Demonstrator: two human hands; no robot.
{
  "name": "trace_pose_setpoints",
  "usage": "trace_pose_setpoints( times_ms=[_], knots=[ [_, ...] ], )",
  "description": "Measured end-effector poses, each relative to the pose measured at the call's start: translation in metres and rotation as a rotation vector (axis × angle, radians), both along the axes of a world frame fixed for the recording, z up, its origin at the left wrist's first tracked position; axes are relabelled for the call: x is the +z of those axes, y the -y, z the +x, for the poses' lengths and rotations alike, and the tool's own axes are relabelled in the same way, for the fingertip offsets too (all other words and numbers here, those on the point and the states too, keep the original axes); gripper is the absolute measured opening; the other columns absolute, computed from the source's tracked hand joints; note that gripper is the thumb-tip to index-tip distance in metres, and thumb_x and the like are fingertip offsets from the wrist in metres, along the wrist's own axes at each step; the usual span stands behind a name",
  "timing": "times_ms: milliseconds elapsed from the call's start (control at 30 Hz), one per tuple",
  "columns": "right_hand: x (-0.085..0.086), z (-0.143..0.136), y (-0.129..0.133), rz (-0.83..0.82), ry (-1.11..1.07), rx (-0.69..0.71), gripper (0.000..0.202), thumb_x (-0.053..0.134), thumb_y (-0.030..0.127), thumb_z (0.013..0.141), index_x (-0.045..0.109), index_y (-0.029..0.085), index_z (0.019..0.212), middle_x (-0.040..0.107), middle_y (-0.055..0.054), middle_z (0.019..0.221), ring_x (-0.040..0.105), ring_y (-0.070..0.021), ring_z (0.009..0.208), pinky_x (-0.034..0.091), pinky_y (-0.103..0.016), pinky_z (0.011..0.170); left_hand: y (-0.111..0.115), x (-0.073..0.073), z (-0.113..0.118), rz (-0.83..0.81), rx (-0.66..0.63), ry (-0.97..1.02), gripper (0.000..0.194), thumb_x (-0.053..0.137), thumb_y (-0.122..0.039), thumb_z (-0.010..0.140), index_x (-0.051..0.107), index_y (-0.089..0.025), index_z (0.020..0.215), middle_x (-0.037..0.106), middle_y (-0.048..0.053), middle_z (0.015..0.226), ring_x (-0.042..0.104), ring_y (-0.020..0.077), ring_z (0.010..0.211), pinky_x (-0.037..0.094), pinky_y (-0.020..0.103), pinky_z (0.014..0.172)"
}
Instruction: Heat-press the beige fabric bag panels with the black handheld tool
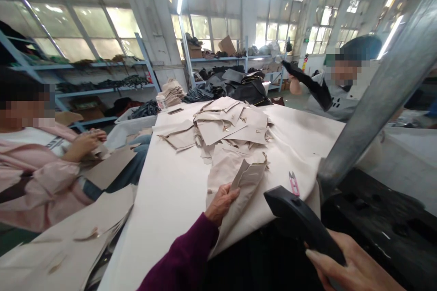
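My left hand, coming out of a purple sleeve, is closed on a folded beige leather-like piece with a zipper end at its upper corner. My right hand is wrapped round the handle of a black hand-held device with a broad, blunt head. Its head points toward the beige piece and stays apart from it. Just beyond the device lies a pair of pink thread snips, blades pointing away. A loose pile of similar beige pieces, some with zipper ends showing, covers the middle of the table.
The white-covered table stretches ahead. A phone and a stack of beige pieces sit at its far left; black goods are heaped behind. A slanted metal post rises at right. People work on both sides.
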State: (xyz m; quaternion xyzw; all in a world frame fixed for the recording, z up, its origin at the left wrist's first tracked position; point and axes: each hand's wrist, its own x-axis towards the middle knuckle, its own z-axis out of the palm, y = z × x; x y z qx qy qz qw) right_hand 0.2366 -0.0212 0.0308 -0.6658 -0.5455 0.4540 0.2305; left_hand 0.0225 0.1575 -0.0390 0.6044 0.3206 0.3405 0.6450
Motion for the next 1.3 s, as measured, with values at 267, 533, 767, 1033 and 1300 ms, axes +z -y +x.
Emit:
trace_pose_setpoints(
  times_ms=[267, 533, 767, 1033, 1300],
  knots=[
    [0.008, -0.043, -0.042, 0.082, -0.059, 0.055, 0.015, 0.047, 0.024, 0.084, 0.046, 0.02, 0.07, 0.051, 0.007, 0.042, 0.05, -0.009, 0.036, 0.037, -0.017, 0.039, 0.004, 0.001, 0.006, -0.222, -0.091, 0.352, 0.031, 0.066, -0.036, 0.078, 0.066, -0.017, 0.103, 0.067, 0.003, 0.078, 0.058, 0.0147, 0.069, 0.043, 0.025, 0.067],
    [0.018, -0.06, -0.075, 0.19, -0.051, -0.012, 0.017, 0.05, 0.033, 0.083, 0.047, 0.02, 0.072, 0.052, 0.007, 0.041, 0.051, -0.0098, 0.035, 0.04, -0.018, 0.038, 0.005, -0.009, 0.004, -0.121, -0.085, 0.277, 0.024, 0.065, -0.032, 0.076, 0.069, -0.013, 0.091, 0.065, 0.002, 0.075, 0.052, 0.0133, 0.066, 0.039, 0.022, 0.06],
    [0.024, -0.045, -0.074, 0.169, -0.068, -0.065, 0.027, 0.051, 0.043, 0.082, 0.046, 0.02, 0.067, 0.052, 0.006, 0.044, 0.052, -0.0109, 0.037, 0.045, -0.021, 0.04, 0.002, -0.004, 0.001, -0.288, -0.038, 0.381, 0.034, 0.072, -0.03, 0.068, 0.067, -0.014, 0.097, 0.067, 0.004, 0.072, 0.056, 0.0121, 0.058, 0.041, 0.023, 0.058],
    [0.01, -0.058, -0.057, 0.136, -0.043, 0.042, 0.014, 0.048, 0.028, 0.084, 0.046, 0.02, 0.073, 0.051, 0.008, 0.043, 0.05, -0.0084, 0.034, 0.039, -0.016, 0.036, 0.001, -0.007, 0.004, -0.149, -0.021, 0.311, 0.024, 0.071, -0.035, 0.068, 0.07, -0.013, 0.078, 0.062, 0.001, 0.066, 0.049, 0.0118, 0.06, 0.037, 0.022, 0.058],
    [0.032, -0.032, -0.074, 0.262, -0.029, -0.159, 0.028, 0.05, 0.042, 0.083, 0.045, 0.021, 0.065, 0.052, 0.006, 0.042, 0.052, -0.0108, 0.036, 0.044, -0.021, 0.041, 0.014, 0.008, -0.015, -0.233, 0.175, 0.352, 0.031, 0.072, -0.032, 0.065, 0.072, -0.015, 0.091, 0.071, 0.005, 0.075, 0.061, 0.018, 0.065, 0.046, 0.028, 0.062]
  ],
)
